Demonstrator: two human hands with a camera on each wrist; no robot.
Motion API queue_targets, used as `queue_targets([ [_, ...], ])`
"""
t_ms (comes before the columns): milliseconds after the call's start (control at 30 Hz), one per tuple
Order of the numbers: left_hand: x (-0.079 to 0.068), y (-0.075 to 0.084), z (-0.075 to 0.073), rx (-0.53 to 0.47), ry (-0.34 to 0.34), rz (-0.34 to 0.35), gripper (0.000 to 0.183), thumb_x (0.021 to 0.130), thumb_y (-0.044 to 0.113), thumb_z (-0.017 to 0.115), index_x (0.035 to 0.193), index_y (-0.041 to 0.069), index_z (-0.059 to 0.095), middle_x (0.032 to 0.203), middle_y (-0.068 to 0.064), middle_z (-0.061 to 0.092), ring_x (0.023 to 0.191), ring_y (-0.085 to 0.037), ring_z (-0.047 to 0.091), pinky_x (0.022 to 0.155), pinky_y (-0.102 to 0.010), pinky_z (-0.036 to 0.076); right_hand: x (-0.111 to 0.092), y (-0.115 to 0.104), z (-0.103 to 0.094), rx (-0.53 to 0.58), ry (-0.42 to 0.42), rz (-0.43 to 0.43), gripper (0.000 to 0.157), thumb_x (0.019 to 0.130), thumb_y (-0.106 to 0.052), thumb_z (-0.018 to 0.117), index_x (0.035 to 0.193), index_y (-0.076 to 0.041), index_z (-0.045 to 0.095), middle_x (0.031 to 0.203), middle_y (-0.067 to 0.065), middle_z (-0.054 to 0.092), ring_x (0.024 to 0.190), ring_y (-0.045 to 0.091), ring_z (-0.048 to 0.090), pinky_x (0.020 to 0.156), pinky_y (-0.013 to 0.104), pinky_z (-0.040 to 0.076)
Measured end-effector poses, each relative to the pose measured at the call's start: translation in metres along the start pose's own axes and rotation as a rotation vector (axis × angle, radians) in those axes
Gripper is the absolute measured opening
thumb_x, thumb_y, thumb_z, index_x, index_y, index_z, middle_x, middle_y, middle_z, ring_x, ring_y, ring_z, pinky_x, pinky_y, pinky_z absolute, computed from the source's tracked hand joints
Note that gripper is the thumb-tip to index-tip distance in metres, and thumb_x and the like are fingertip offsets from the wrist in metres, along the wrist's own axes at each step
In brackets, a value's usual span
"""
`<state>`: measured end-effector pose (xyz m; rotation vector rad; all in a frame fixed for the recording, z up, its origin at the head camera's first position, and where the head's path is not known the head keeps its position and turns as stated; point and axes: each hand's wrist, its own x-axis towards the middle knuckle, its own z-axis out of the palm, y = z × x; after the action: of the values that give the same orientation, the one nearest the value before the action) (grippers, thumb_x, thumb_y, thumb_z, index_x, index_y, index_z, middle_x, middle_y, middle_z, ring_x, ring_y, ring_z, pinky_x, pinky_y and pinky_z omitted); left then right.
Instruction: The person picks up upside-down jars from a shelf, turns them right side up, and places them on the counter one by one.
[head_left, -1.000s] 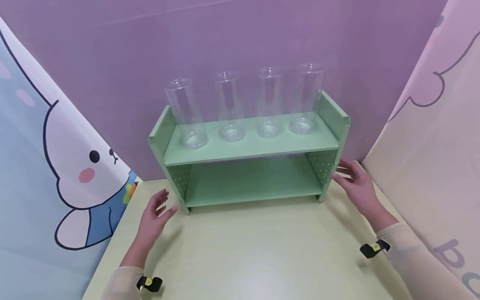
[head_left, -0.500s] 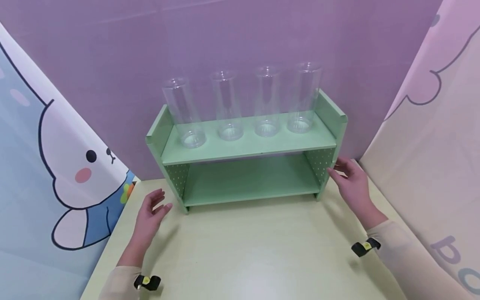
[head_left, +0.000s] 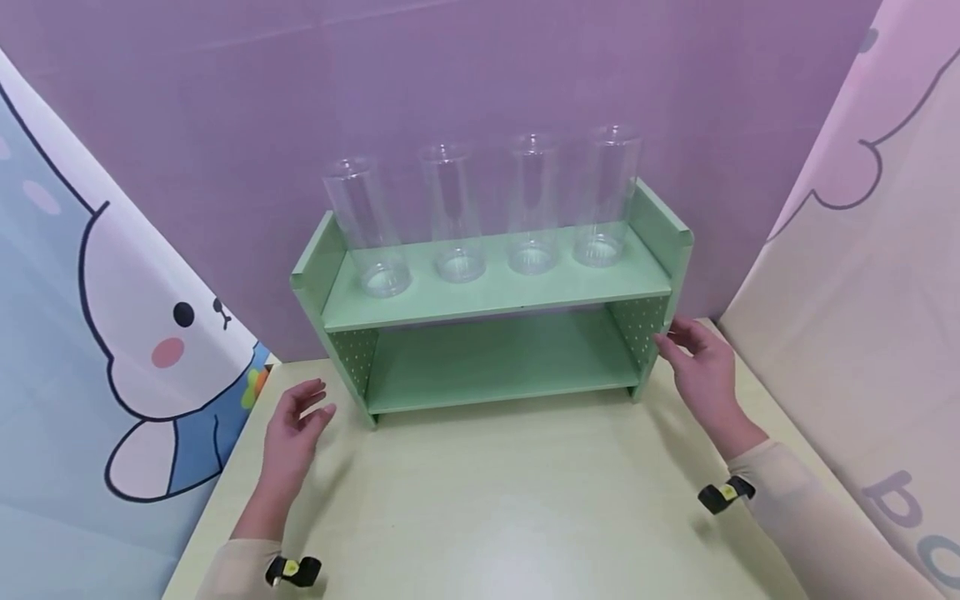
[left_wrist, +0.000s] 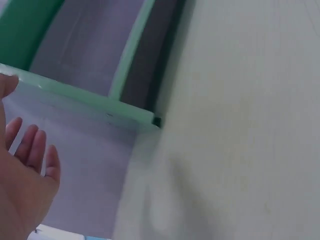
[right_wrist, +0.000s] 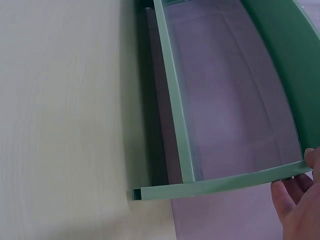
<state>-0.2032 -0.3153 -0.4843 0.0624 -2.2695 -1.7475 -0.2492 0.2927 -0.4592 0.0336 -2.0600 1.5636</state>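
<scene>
Left hand point(head_left: 291, 442): fingers loosely spread, stood apart from green two-tier rectangular shelf point(head_left: 510, 358) | Right hand point(head_left: 703, 375): fingers parted, stood at its side panel point(head_left: 662, 229)

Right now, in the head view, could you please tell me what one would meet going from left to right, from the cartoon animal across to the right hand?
Cartoon animal, left hand, first clear cup, second clear cup, third clear cup, fourth clear cup, right hand.

cream sleeves point(head_left: 810, 508), black wrist straps point(head_left: 308, 572), yellow patches point(head_left: 728, 492)
</scene>
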Motion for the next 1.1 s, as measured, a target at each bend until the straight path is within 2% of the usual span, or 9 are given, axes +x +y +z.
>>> queue_targets([
  [167, -0.009, 0.024, 0.009, -0.079, 0.138, 0.072, 0.029, 0.109, 0.006, 0.069, 0.135, -0.005, 0.064, 0.122, 0.000, 0.069, 0.113, -0.016, 0.064, 0.091, -0.012, 0.056, 0.001, 0.000, -0.001, -0.017, -0.001, 0.004, 0.034, 0.102, -0.005, 0.078, 0.134, 0.006, 0.074, 0.118, 0.012, 0.079, 0.100, -0.002, 0.072, 0.084, 0.014, 0.061],
  [267, -0.016, 0.041, 0.014, -0.101, 0.144, 0.121, 0.020, 0.108, 0.003, 0.068, 0.126, -0.007, 0.068, 0.110, 0.001, 0.071, 0.102, -0.016, 0.065, 0.085, -0.015, 0.057, 0.000, -0.001, -0.001, -0.025, 0.000, 0.002, 0.033, 0.103, -0.006, 0.078, 0.134, 0.005, 0.074, 0.120, 0.017, 0.078, 0.100, -0.002, 0.072, 0.084, 0.014, 0.060],
  [367, -0.021, 0.059, 0.023, -0.103, 0.118, 0.178, 0.017, 0.108, 0.001, 0.067, 0.123, -0.008, 0.070, 0.108, -0.001, 0.072, 0.101, -0.018, 0.066, 0.083, -0.017, 0.057, -0.001, -0.002, -0.002, -0.028, -0.004, 0.004, 0.034, 0.103, -0.006, 0.078, 0.134, 0.006, 0.074, 0.121, 0.018, 0.078, 0.100, -0.003, 0.072, 0.085, 0.013, 0.060],
  [600, -0.022, 0.099, 0.045, -0.127, 0.054, 0.326, 0.024, 0.105, -0.008, 0.067, 0.129, -0.009, 0.069, 0.119, -0.011, 0.071, 0.108, -0.017, 0.067, 0.096, -0.023, 0.056, -0.002, -0.005, -0.001, -0.039, -0.006, 0.005, 0.031, 0.104, -0.007, 0.077, 0.133, 0.005, 0.075, 0.121, 0.020, 0.077, 0.101, -0.002, 0.071, 0.085, 0.014, 0.061],
  [833, -0.008, 0.128, 0.058, -0.059, 0.050, 0.468, 0.041, 0.105, 0.001, 0.074, 0.145, 0.001, 0.064, 0.139, -0.013, 0.068, 0.123, -0.024, 0.067, 0.106, -0.027, 0.054, 0.000, -0.004, 0.001, -0.035, -0.009, 0.013, 0.034, 0.104, -0.007, 0.076, 0.135, 0.006, 0.073, 0.121, 0.016, 0.078, 0.101, -0.002, 0.071, 0.085, 0.014, 0.061],
  [967, 0.003, 0.145, 0.063, -0.006, 0.053, 0.495, 0.053, 0.102, 0.004, 0.079, 0.151, 0.005, 0.059, 0.147, -0.013, 0.063, 0.130, -0.027, 0.065, 0.110, -0.030, 0.054, 0.000, -0.004, 0.000, -0.031, -0.008, 0.018, 0.034, 0.104, -0.007, 0.077, 0.135, 0.006, 0.073, 0.122, 0.018, 0.078, 0.101, -0.002, 0.071, 0.085, 0.014, 0.061],
  [1100, 0.015, 0.159, 0.071, 0.059, 0.051, 0.498, 0.069, 0.099, 0.008, 0.084, 0.160, 0.009, 0.052, 0.155, -0.012, 0.056, 0.138, -0.026, 0.060, 0.115, -0.043, 0.053, -0.001, -0.005, -0.001, -0.036, -0.006, 0.021, 0.034, 0.104, -0.008, 0.076, 0.135, 0.005, 0.073, 0.122, 0.019, 0.078, 0.101, -0.002, 0.071, 0.085, 0.013, 0.060],
])
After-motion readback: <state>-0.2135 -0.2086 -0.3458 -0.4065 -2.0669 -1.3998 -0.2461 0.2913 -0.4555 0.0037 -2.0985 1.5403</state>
